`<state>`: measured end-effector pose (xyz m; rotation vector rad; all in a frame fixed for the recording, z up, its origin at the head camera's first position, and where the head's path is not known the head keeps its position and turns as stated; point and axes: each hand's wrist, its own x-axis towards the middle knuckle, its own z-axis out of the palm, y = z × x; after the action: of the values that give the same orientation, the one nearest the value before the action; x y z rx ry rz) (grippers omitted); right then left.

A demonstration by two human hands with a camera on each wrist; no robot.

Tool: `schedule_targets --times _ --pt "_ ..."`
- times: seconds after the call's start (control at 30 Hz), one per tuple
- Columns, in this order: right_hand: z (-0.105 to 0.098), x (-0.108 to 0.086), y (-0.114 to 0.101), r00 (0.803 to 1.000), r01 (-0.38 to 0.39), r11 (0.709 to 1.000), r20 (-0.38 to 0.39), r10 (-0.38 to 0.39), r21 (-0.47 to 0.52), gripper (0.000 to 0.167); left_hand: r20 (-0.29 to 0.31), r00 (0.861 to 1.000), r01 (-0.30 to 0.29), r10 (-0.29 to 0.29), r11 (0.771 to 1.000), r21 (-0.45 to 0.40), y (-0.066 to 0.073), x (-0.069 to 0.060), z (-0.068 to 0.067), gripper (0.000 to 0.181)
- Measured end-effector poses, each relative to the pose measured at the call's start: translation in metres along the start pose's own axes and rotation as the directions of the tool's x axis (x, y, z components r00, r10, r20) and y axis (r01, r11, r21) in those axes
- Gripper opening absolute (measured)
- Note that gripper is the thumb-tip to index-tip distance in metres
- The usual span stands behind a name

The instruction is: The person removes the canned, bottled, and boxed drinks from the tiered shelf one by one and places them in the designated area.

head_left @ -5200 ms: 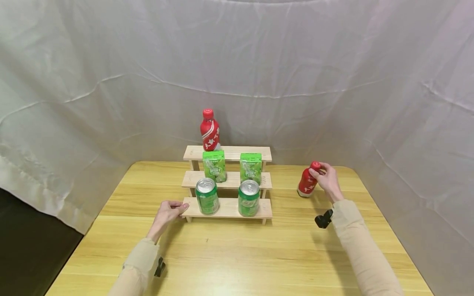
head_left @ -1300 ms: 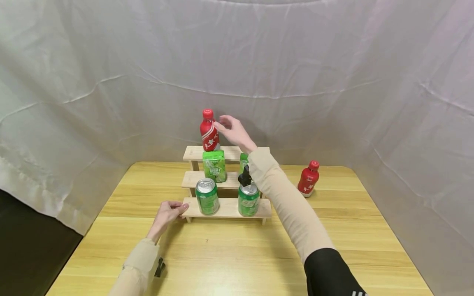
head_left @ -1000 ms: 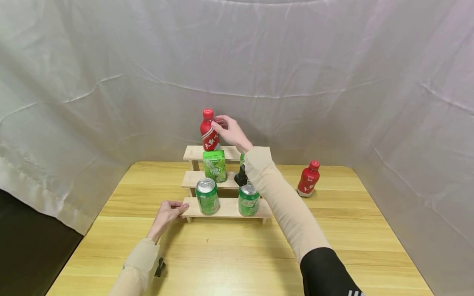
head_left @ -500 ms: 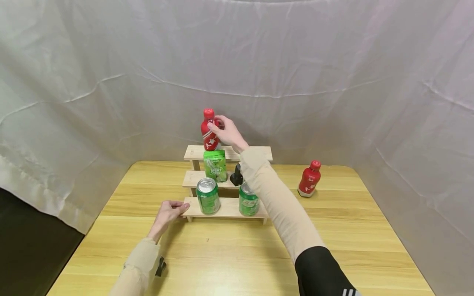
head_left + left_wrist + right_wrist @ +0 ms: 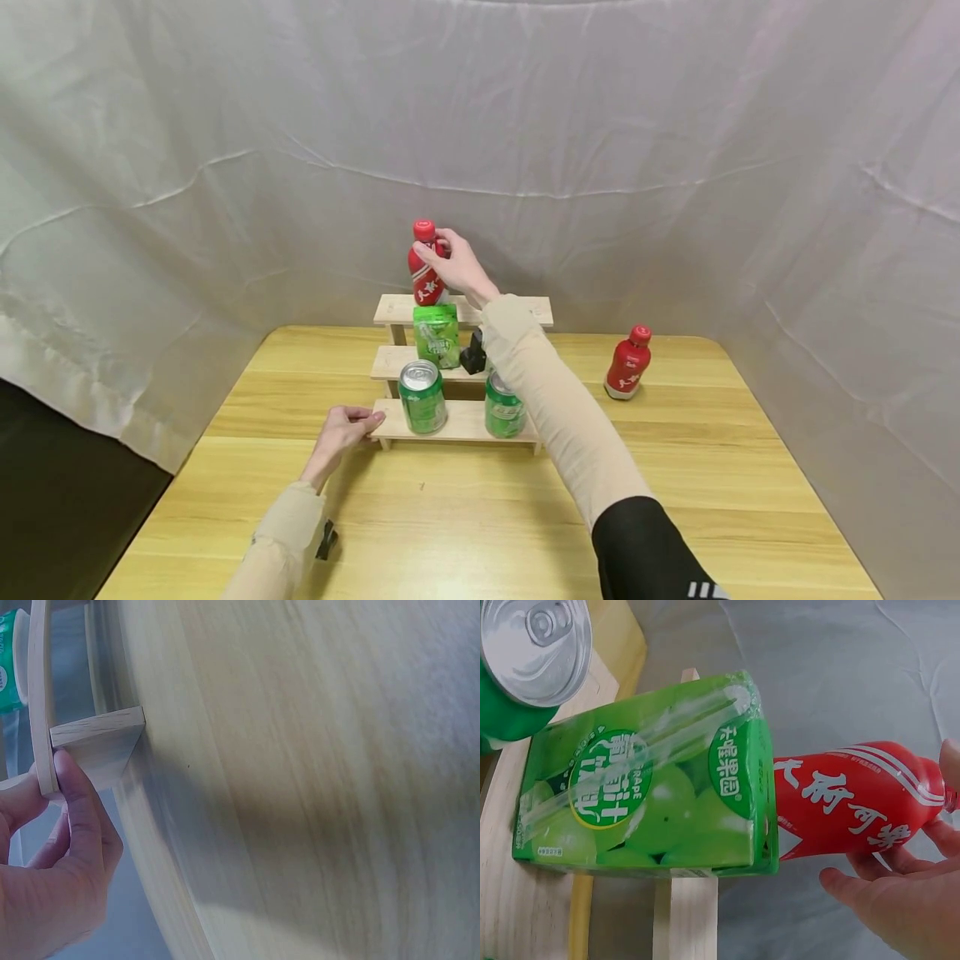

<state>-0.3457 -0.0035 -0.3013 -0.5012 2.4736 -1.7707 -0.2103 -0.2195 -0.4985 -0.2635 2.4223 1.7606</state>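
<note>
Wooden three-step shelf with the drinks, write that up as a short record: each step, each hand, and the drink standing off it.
Top step: red cola bottle, upright, toward the left
Middle step: grape juice box in front of the cola bottle; beige sleeve covers the right part
Bottom step: left green can; right green can, partly behind the sleeve
Left hand: pinches the bottom step's left end
Right hand: grips the cola bottle's upper part
Off the steps: second red bottle, standing on the wood-grain table, to the right
</note>
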Motion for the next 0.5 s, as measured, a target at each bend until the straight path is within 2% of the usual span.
schedule_targets --times 0.2,0.5 --pt "0.0013 0.0010 -0.0023 1.000 -0.006 1.000 -0.005 0.006 0.012 0.056 0.004 1.000 0.010 -0.010 1.000 0.005 -0.0002 0.0004 -0.0009 0.039" --pt "0.0024 0.0009 -0.0052 1.000 0.023 0.999 -0.005 -0.023 0.027 0.049 0.009 1.000 0.014 -0.014 1.000 0.005 0.0004 -0.0002 -0.0011 0.040"
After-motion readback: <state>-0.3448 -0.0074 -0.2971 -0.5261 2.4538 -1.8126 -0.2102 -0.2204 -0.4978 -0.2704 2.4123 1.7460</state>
